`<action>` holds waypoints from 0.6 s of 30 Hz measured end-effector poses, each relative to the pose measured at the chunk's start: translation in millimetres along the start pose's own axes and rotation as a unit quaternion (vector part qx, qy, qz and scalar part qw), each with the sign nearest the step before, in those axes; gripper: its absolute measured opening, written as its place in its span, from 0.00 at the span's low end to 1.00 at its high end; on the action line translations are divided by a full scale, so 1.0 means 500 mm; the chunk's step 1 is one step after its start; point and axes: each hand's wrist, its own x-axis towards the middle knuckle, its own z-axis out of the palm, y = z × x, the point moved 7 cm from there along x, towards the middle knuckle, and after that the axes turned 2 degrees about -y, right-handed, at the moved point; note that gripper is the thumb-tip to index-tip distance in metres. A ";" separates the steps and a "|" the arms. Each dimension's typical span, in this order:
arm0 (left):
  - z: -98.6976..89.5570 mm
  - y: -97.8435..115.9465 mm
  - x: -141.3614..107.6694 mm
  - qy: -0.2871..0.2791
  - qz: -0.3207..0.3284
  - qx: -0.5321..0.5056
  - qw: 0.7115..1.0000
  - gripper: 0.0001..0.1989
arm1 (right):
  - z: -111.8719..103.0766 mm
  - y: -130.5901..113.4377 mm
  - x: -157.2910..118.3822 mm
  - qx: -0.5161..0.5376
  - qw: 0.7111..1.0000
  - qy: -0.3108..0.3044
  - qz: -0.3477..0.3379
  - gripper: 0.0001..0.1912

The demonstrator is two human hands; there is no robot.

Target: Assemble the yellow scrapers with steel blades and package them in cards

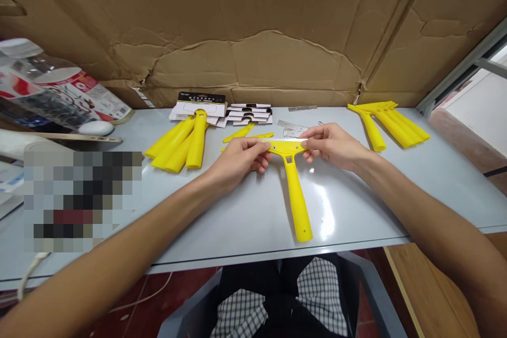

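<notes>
head cam: looking down at my own hands, one view only
the piece: yellow plastic scraper (293, 190), T-shaped, with a pale strip along the top of its head, can't tell if that's a blade
my left hand (237, 161): narrow pinch on the left end of the head
my right hand (332, 145): same deal, narrow pinch on the right end
where it is: middle of the grey desk (245, 222), handle tip close to the front edge
how it feels, my guess: light, stiff, a bit slick, so I'd hold the head ends or the handle and stay off that strip
left side: pile of yellow handles (178, 143)
back edge: stacked cardboard backing cards (249, 114), loose metal blades (291, 128)
back right corner: more yellow handles (390, 124)
</notes>
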 end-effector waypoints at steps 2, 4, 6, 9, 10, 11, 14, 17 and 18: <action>-0.012 0.015 -0.005 0.051 0.032 0.023 0.998 0.09 | -0.004 0.002 0.004 0.006 1.000 0.012 -0.004 0.05; -0.029 0.040 -0.015 0.112 0.097 0.080 0.986 0.11 | -0.011 0.006 0.008 0.011 0.999 0.033 -0.007 0.05; -0.036 0.067 -0.029 0.151 0.170 0.158 0.961 0.15 | -0.016 0.009 0.011 0.017 0.998 0.055 -0.009 0.06; -0.019 0.086 -0.048 0.144 0.242 0.258 0.924 0.17 | -0.015 0.011 0.013 0.039 0.996 0.076 -0.022 0.06; -0.009 0.085 -0.053 0.129 0.253 0.282 0.916 0.17 | -0.013 0.012 0.013 0.050 0.995 0.083 -0.025 0.06; 0.002 0.083 -0.058 0.113 0.258 0.302 0.911 0.19 | -0.010 0.012 0.012 0.059 0.994 0.089 -0.027 0.07; 0.032 0.067 -0.063 0.055 0.245 0.350 0.903 0.27 | 0.002 0.015 0.007 0.084 0.991 0.098 -0.029 0.08; 0.043 0.057 -0.060 0.017 0.215 0.375 0.902 0.31 | 0.013 0.018 0.004 0.097 0.991 0.089 -0.037 0.08; 0.044 0.056 -0.059 0.009 0.207 0.380 0.901 0.30 | 0.016 0.021 0.003 0.097 0.991 0.083 -0.037 0.08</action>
